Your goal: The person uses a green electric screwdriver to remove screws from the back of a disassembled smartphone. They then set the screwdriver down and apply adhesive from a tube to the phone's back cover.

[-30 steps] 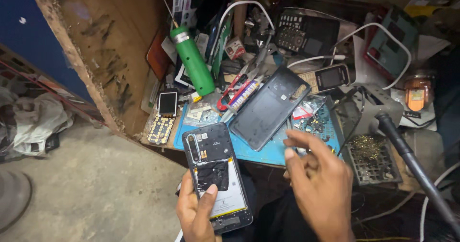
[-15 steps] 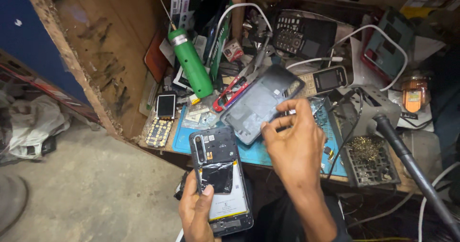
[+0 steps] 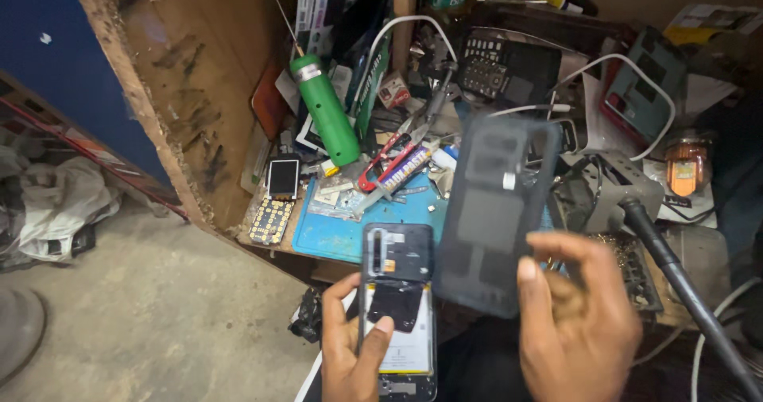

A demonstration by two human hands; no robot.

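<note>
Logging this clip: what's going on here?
A person sits at a cluttered repair bench. The left hand holds an opened phone, its insides showing, thumb on it. The right hand holds the dark back cover up above the blue mat, beside the phone. The cover is off the phone.

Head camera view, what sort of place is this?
Probably a phone repair bench: the left hand holds an opened phone, the right hand its dark back cover, with loose parts on a blue mat.
</note>
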